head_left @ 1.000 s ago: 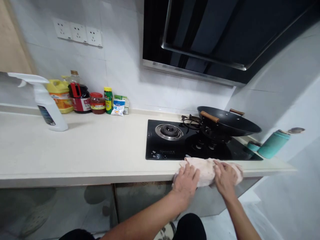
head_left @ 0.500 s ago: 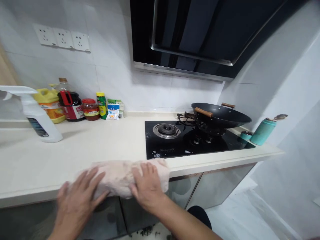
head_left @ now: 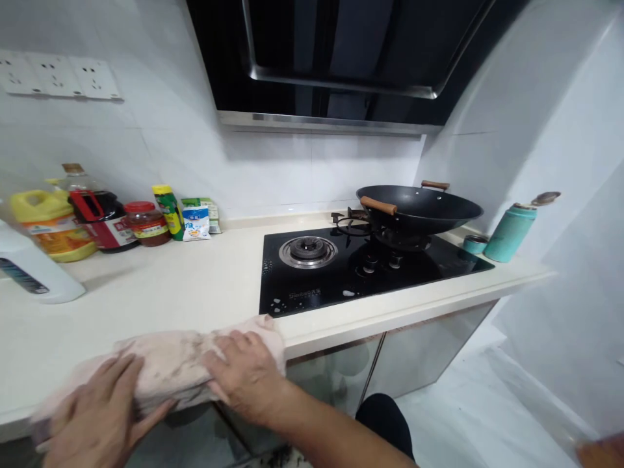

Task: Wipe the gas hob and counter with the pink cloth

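Cloth on the front edge of the surface, under both hands: left hand at its left end, right hand at its right. Hob right of the cloth, farther back. Wok on the hob's right burner. Flask right of the wok. Bottles along the back wall, far left; spray bottle before them.

We see both hands palm-down on the cloth. Left hand lies flat at its left end, fingers spread and pointing up-right. Right hand presses its right end, fingers extended leftward, forearm running down-right from the cloth.
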Motion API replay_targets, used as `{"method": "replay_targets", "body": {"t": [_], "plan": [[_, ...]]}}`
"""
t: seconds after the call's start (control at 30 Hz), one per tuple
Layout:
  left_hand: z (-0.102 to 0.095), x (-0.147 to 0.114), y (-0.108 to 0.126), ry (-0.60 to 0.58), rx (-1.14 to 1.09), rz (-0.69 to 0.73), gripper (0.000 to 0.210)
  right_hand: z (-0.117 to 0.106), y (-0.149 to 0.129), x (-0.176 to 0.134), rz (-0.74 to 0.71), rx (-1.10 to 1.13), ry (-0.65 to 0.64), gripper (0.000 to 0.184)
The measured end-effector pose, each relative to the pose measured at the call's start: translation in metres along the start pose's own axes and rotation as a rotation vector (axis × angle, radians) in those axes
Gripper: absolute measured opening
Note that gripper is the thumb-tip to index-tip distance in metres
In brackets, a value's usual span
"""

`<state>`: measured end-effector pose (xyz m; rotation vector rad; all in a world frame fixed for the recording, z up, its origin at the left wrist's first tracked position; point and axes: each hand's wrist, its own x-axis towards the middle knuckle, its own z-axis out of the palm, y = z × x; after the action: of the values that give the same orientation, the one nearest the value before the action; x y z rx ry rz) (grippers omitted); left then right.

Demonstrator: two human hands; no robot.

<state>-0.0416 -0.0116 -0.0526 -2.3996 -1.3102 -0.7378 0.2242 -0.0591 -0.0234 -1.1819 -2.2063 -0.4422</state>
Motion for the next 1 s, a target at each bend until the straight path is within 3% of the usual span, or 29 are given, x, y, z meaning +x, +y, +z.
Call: {"method": "replay_targets", "body": {"t": [0.03,0.1,0.27,0.43,0.57,0.73,0.83,1.0], "plan": [[0.002,0.006,0.022,0.102,0.029,-0.047,0.076,-0.004,0.012,-0.013,0.035,0.009,0.023,0.036],[0.009,0.02,0.065,0.149,0.103,-0.022,0.073,-0.012,0.037,-0.044,0.115,0.008,0.115,0.037],[0.029,0.055,0.169,0.086,0.151,0.175,0.055,-0.039,0.103,-0.123,0.35,-0.085,0.455,0.027],[0.041,0.084,0.267,-0.022,0.111,0.32,0.057,-0.073,0.168,-0.188,0.539,-0.229,0.534,0.022],[0.054,0.104,0.327,-0.103,0.031,0.447,0.068,-0.092,0.218,-0.228,0.673,-0.325,0.543,0.024],[0.06,0.128,0.374,-0.048,-0.125,0.631,0.059,-0.129,0.282,-0.271,0.809,-0.412,0.506,0.029],[0.056,0.138,0.388,-0.008,-0.222,0.64,0.046,-0.152,0.308,-0.286,0.891,-0.408,0.372,0.033],[0.047,0.143,0.382,0.025,-0.289,0.562,0.036,-0.162,0.298,-0.276,0.959,-0.508,0.131,0.042]]}}
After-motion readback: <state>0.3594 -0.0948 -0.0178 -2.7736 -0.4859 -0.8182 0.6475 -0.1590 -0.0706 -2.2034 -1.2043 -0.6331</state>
